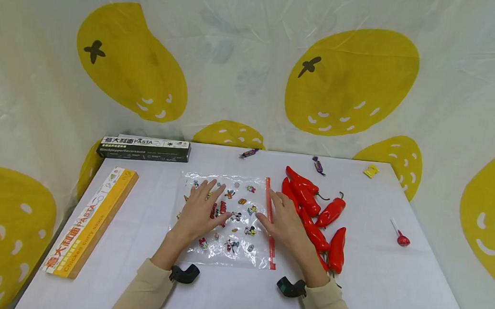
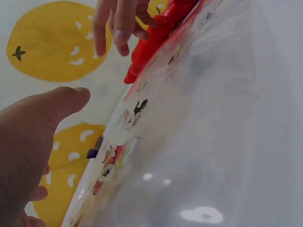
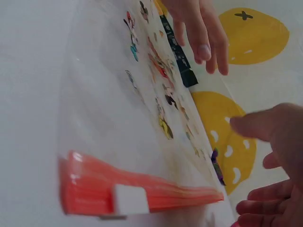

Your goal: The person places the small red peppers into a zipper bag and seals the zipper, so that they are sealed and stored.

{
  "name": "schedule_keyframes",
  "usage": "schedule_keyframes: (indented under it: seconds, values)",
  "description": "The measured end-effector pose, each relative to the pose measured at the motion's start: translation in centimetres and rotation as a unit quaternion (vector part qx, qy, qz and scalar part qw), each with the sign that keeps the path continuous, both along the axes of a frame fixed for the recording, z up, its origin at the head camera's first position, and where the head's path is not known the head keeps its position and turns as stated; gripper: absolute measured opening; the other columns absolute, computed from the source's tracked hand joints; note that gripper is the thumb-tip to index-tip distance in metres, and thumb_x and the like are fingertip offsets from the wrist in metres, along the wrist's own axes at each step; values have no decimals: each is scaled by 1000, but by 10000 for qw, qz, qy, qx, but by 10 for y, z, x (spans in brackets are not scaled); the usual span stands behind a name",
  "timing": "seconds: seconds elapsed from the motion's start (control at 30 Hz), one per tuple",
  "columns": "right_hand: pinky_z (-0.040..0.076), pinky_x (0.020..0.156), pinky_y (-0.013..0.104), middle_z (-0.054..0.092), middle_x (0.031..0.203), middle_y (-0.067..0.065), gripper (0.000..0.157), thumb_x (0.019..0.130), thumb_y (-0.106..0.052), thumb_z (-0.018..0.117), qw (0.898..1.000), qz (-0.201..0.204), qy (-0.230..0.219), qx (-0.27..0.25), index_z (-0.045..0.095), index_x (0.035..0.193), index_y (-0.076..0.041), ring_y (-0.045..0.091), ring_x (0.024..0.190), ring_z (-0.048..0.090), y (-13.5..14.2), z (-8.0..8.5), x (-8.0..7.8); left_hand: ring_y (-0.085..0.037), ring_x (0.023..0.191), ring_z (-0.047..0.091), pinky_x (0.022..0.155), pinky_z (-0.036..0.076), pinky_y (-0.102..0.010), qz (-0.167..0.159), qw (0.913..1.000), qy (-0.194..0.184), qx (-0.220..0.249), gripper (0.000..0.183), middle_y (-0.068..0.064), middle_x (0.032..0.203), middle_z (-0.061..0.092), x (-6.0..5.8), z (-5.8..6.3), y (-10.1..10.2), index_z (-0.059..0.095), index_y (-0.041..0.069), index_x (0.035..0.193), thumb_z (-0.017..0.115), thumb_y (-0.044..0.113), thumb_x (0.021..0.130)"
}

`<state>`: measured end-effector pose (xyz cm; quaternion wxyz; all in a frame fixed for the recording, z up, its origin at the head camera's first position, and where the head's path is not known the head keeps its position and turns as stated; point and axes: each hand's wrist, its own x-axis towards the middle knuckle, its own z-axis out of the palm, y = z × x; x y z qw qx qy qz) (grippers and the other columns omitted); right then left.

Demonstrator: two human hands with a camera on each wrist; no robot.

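A clear zip bag (image 1: 232, 244) printed with cartoon figures lies flat, its red zip strip (image 1: 271, 247) on the right side. My left hand (image 1: 198, 213), fingers spread, is over the bag's left half. Over the zip strip and the bag's right edge is my right hand (image 1: 287, 224), its fingers loosely extended. Nothing is held in either hand. In the right wrist view a white slider (image 3: 131, 199) sits on the strip, and both hands show raised above the bag. Several red peppers (image 1: 311, 230) lie in a heap just right of my right hand.
A yellow pasta box (image 1: 92, 222) lies at the left, a black pasta box (image 1: 144, 149) at the back left. Two purple-wrapped candies (image 1: 249, 152) and a yellow candy (image 1: 371, 171) are along the back edge. A red lollipop (image 1: 403, 240) lies at the right.
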<state>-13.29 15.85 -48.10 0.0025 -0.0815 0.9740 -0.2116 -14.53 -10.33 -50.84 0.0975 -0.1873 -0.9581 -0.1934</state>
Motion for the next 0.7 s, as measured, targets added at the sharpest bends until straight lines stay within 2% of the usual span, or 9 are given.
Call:
schedule_keyframes:
  seconds: [0.2, 0.37, 0.53, 0.7]
  values:
    - [52, 94, 50, 44, 141, 11, 81, 78, -42, 72, 9979, -106, -567, -311, 34, 145, -19, 29, 128, 44, -4, -8, 3, -35, 141, 28, 114, 20, -62, -65, 9997, -241, -66, 75, -8, 151, 35, -2, -12, -1, 38, 26, 143, 57, 63, 81]
    - [54, 92, 46, 49, 137, 9, 77, 78, -39, 73, 9954, -189, -746, -575, 38, 143, -19, 26, 124, 48, -6, -12, 3, -33, 143, 26, 115, 15, -64, -225, 9988, -366, -217, 72, -6, 153, 32, -2, -22, -3, 35, 26, 145, 55, 61, 84]
    - [59, 82, 37, 54, 122, 6, 66, 80, -33, 72, 9938, -245, -666, -857, 44, 139, -18, 19, 105, 54, -5, -17, 0, -31, 143, 25, 116, 10, -63, -264, 9980, -420, -391, 67, -3, 153, 32, -3, -31, -6, 39, 23, 143, 50, 60, 88]
    - [54, 69, 24, 58, 99, 0, 56, 84, -28, 69, 9873, -221, -868, -1309, 48, 136, -19, 14, 86, 51, -2, -20, -4, -27, 144, 25, 118, 6, -59, -236, 9986, -442, -140, 59, 0, 152, 35, -5, -38, -6, 46, 21, 138, 50, 55, 90]
